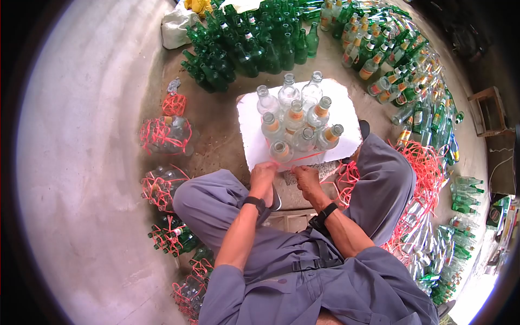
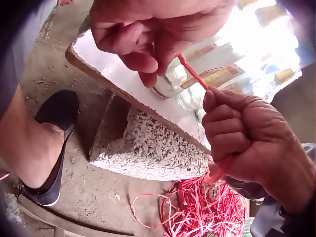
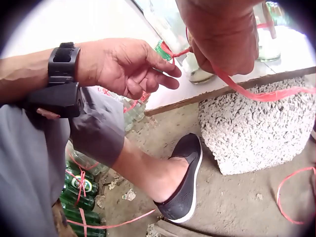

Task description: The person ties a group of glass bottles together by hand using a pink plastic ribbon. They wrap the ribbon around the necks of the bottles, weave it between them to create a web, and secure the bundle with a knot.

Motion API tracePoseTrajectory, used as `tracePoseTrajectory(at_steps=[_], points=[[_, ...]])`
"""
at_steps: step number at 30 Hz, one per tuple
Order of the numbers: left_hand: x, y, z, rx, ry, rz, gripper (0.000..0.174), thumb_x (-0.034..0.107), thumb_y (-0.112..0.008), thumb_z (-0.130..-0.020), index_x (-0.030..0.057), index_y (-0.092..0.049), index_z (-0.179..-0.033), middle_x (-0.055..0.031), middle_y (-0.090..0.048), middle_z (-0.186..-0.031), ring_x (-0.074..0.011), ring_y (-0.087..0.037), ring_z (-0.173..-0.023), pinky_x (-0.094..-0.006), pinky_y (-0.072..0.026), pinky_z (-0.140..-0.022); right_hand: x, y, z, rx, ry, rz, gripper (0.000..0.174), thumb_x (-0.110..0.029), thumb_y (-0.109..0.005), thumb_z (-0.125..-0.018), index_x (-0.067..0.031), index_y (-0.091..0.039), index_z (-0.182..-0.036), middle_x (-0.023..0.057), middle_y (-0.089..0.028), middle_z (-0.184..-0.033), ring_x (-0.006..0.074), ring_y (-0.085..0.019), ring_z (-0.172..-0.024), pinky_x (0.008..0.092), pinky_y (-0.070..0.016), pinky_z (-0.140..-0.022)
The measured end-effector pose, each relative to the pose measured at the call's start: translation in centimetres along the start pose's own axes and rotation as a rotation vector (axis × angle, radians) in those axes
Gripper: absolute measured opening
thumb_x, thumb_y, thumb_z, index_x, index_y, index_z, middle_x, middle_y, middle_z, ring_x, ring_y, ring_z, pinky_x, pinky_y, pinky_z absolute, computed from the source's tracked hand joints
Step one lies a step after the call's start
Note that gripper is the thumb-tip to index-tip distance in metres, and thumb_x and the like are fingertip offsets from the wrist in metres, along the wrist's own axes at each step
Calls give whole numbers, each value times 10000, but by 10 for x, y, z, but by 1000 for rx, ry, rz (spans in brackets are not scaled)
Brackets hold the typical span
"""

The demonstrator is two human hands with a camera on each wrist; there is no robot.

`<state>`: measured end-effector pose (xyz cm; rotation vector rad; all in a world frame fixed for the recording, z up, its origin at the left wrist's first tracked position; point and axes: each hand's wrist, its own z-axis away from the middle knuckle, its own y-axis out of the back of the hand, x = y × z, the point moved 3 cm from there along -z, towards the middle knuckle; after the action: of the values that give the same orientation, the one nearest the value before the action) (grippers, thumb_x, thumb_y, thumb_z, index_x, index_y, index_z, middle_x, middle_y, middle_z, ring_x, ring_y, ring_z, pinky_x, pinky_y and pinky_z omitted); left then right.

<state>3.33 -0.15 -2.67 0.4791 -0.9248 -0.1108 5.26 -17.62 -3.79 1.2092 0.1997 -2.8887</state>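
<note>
Several clear glass bottles [image 1: 295, 116], some with orange neck labels, stand upright in a tight cluster on a white board [image 1: 346, 135]. A red plastic ribbon [image 2: 193, 73] runs taut between the two hands at the near side of the cluster. My left hand [image 1: 262, 176] pinches one part between thumb and fingers, the other fingers loosely bent. My right hand [image 1: 307, 181] grips the ribbon with curled fingers, and a loose length trails from it in the right wrist view. Under the board is a speckled block [image 3: 256, 131].
Many green bottles [image 1: 271, 49] stand beyond the board, with more bottles [image 1: 401, 81] along the right. Tied bottle bundles [image 1: 165, 135] lie at the left. A tangled heap of red ribbon [image 1: 425, 168] lies by the right knee. A shoe [image 3: 182, 185] rests beside the block.
</note>
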Motion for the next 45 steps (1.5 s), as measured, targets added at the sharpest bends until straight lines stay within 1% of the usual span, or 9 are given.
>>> tracePoseTrajectory(at_steps=[10,15,21,24,30,37,40,43,45], points=[[5,5,17,279,-312,-181,244,213,-650,-869,-10,-722,-938,-110,-724,-777,-141,-672,-660,-287,-510,-605,3,-1,0,0,-52,-58,205,-220,-681,-910,-48,-623,-816,-80,-404,-590,44,-311,-426,232,-222,-377],[-2,-13,19,-159,32,360,235,207,-606,-925,1,-718,-904,-57,-703,-748,-89,-515,-524,-252,-378,-459,4,-2,0,1,-26,-60,197,-221,-687,-906,-59,-622,-813,-78,-406,-583,46,-312,-418,234,-220,-373],[22,-18,34,-121,179,569,225,173,-582,-938,-8,-704,-883,-71,-702,-751,-80,-488,-486,-240,-346,-425,-3,-6,14,11,15,-81,155,-184,-685,-874,-76,-629,-778,-74,-397,-541,53,-303,-388,248,-220,-360],[12,-19,27,21,57,345,187,124,-575,-921,-23,-689,-943,-78,-706,-778,-73,-494,-495,-236,-347,-421,-1,-6,13,-10,6,-55,138,-165,-669,-868,-73,-635,-771,-73,-390,-527,54,-299,-384,252,-222,-359],[10,-8,22,137,-62,558,220,81,-564,-891,-1,-644,-1079,-72,-705,-852,-98,-511,-520,-261,-380,-444,2,-5,10,-17,1,-45,146,-177,-665,-872,-52,-641,-801,-70,-402,-546,54,-307,-388,247,-224,-361],[5,-8,15,115,-17,388,206,66,-592,-868,5,-654,-1055,-53,-677,-876,-110,-550,-612,-267,-402,-481,-2,-6,14,-19,-25,-65,183,-198,-670,-883,-43,-632,-794,-74,-397,-553,50,-307,-392,241,-216,-363],[-7,-12,8,155,-155,428,198,109,-620,-875,-5,-660,-1033,-57,-683,-887,-110,-552,-622,-258,-396,-484,-2,-7,13,-35,-40,-76,177,-193,-668,-881,-48,-628,-789,-76,-395,-555,49,-304,-392,242,-210,-363],[1,-6,17,373,-263,39,196,165,-635,-889,-8,-675,-970,-53,-687,-845,-98,-541,-613,-256,-378,-481,-1,-7,12,-41,-38,-69,176,-191,-666,-881,-57,-624,-775,-75,-396,-551,49,-307,-391,244,-208,-363],[20,-12,34,-47,94,443,231,229,-633,-914,4,-686,-895,-46,-685,-796,-81,-521,-582,-241,-354,-475,1,-8,12,-34,-30,-68,182,-192,-666,-882,-62,-621,-763,-74,-397,-546,50,-311,-391,245,-209,-362]])
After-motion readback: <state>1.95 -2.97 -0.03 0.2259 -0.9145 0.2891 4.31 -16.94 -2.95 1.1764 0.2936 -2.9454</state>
